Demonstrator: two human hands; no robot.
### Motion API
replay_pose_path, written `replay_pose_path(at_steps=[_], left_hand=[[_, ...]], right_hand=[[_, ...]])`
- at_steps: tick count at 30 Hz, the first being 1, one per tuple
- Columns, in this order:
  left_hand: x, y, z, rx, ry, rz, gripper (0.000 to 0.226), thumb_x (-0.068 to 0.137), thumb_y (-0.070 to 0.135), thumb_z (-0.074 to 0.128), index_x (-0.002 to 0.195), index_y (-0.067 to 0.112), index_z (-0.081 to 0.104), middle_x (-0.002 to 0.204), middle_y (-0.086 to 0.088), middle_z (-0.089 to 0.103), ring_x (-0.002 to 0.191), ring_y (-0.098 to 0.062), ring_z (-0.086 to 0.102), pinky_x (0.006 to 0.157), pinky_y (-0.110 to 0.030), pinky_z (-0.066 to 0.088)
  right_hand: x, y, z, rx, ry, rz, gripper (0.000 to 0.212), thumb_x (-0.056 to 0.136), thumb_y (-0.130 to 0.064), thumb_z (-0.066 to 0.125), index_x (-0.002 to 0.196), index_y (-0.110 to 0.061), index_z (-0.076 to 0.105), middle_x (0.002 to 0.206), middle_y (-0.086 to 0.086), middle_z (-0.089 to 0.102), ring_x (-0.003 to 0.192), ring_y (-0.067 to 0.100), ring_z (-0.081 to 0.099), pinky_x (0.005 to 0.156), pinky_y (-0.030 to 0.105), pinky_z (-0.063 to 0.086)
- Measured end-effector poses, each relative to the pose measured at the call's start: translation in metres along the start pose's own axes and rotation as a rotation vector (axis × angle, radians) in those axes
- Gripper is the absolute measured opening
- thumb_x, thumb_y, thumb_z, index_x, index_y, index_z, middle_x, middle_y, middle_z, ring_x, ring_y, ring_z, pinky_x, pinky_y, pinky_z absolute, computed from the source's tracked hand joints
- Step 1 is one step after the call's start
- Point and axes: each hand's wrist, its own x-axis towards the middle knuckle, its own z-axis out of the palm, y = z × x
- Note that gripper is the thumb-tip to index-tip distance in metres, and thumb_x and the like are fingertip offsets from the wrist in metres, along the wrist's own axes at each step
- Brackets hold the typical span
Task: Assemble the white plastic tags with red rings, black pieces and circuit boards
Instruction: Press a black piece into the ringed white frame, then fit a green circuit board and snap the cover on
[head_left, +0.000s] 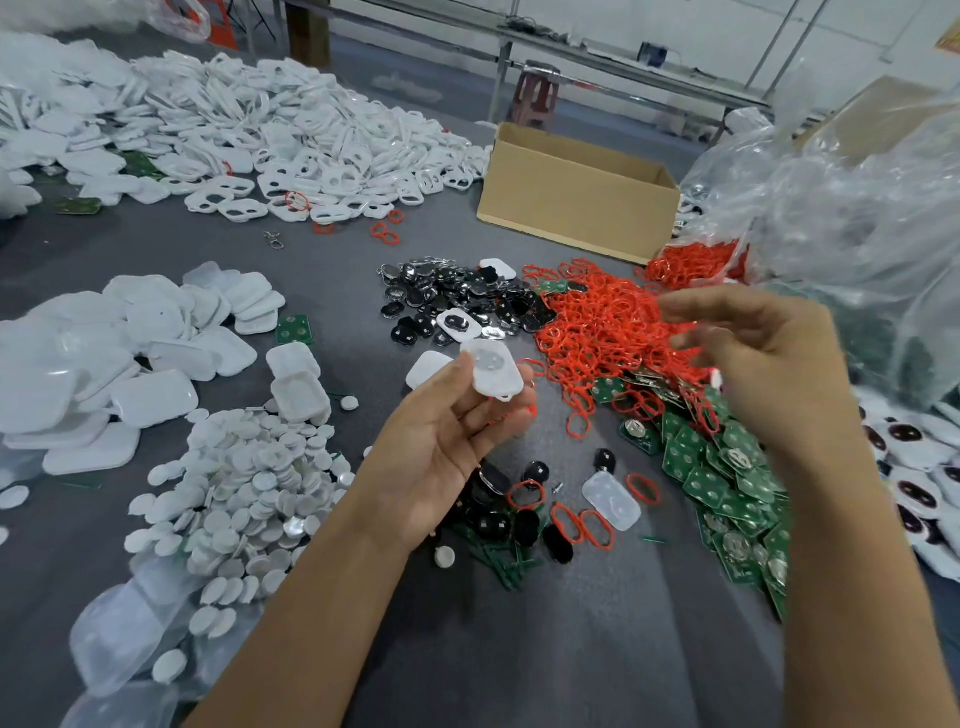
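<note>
Holding a tag (491, 371) ready in your left hand (441, 436).
Your right hand (769, 364) hovers over the rings (613, 322) to take one; blurred, grip unclear.

grey table (130, 249), red rings (608, 322), circuit boards (727, 478)
</note>
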Motion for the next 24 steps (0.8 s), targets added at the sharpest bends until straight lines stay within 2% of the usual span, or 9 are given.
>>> replay_pose_path(at_steps=[3,6,8,10,13,16,18,21,24], left_hand=[[0.0,0.0,0.0,-0.032,0.012,-0.021,0.039,0.086,0.03,0.053,0.111,0.002,0.065,0.107,-0.016,0.073,0.084,-0.019,0.073,0.07,-0.027,0.059],[-0.001,-0.001,0.001,-0.041,0.009,-0.036,0.038,0.087,0.029,0.052,0.109,0.002,0.066,0.107,-0.015,0.073,0.083,-0.018,0.073,0.07,-0.028,0.059],[-0.001,-0.001,0.001,-0.04,0.011,-0.039,0.039,0.086,0.029,0.052,0.112,0.002,0.064,0.108,-0.014,0.073,0.082,-0.018,0.073,0.07,-0.027,0.059],[-0.001,-0.001,0.002,-0.035,0.008,-0.045,0.041,0.085,0.03,0.052,0.115,0.003,0.063,0.108,-0.014,0.073,0.082,-0.018,0.073,0.07,-0.027,0.059],[-0.002,-0.002,0.002,-0.019,-0.009,-0.059,0.041,0.087,0.03,0.052,0.117,0.005,0.062,0.109,-0.013,0.073,0.085,-0.018,0.073,0.072,-0.028,0.059],[-0.003,-0.004,0.002,-0.01,-0.028,-0.077,0.04,0.088,0.03,0.051,0.118,0.005,0.062,0.11,-0.015,0.072,0.087,-0.02,0.072,0.074,-0.029,0.059],[-0.003,-0.004,0.002,-0.008,-0.033,-0.09,0.041,0.088,0.029,0.052,0.119,0.004,0.061,0.112,-0.017,0.071,0.089,-0.021,0.072,0.074,-0.029,0.058],[-0.003,-0.005,0.001,0.007,-0.043,-0.101,0.041,0.088,0.029,0.054,0.119,0.003,0.061,0.114,-0.018,0.071,0.091,-0.022,0.072,0.075,-0.03,0.058],[-0.003,-0.005,0.002,0.021,-0.048,-0.099,0.04,0.087,0.029,0.053,0.117,0.004,0.062,0.113,-0.017,0.071,0.09,-0.021,0.072,0.074,-0.029,0.059]], right_hand=[[-0.002,0.02,-0.02,-0.189,0.045,0.103,0.056,0.08,0.015,0.046,0.08,-0.036,0.07,0.082,-0.017,0.07,0.064,-0.005,0.063,0.059,0.012,0.048],[-0.008,0.037,-0.016,-0.408,-0.052,0.173,0.051,0.077,0.014,0.046,0.084,-0.028,0.073,0.076,-0.01,0.068,0.06,-0.007,0.058,0.052,0.012,0.04],[-0.013,0.044,-0.004,-0.493,-0.166,0.18,0.037,0.082,0.008,0.055,0.088,-0.022,0.076,0.076,-0.006,0.066,0.063,-0.004,0.057,0.061,0.018,0.041],[-0.019,0.053,0.009,-0.562,-0.285,0.175,0.019,0.084,-0.005,0.066,0.095,-0.017,0.076,0.083,-0.002,0.071,0.076,0.011,0.066,0.073,0.023,0.046],[-0.027,0.063,0.024,-0.729,-0.342,0.171,0.02,0.083,-0.021,0.07,0.101,-0.014,0.073,0.099,0.009,0.072,0.1,0.031,0.063,0.082,0.04,0.052],[-0.027,0.068,0.031,-0.744,-0.311,0.152,0.021,0.082,-0.014,0.067,0.102,-0.012,0.071,0.101,0.014,0.071,0.104,0.036,0.058,0.083,0.043,0.049],[-0.025,0.071,0.032,-0.741,-0.309,0.119,0.019,0.079,-0.008,0.068,0.098,-0.007,0.072,0.095,0.014,0.072,0.098,0.037,0.059,0.083,0.04,0.046],[-0.021,0.07,0.03,-0.554,-0.266,0.176,0.025,0.074,-0.001,0.074,0.098,-0.008,0.072,0.081,0.004,0.068,0.083,0.025,0.061,0.07,0.027,0.038],[-0.018,0.069,0.029,-0.379,-0.259,0.218,0.02,0.073,-0.002,0.078,0.085,-0.015,0.069,0.068,-0.005,0.059,0.065,0.013,0.052,0.059,0.023,0.035]])
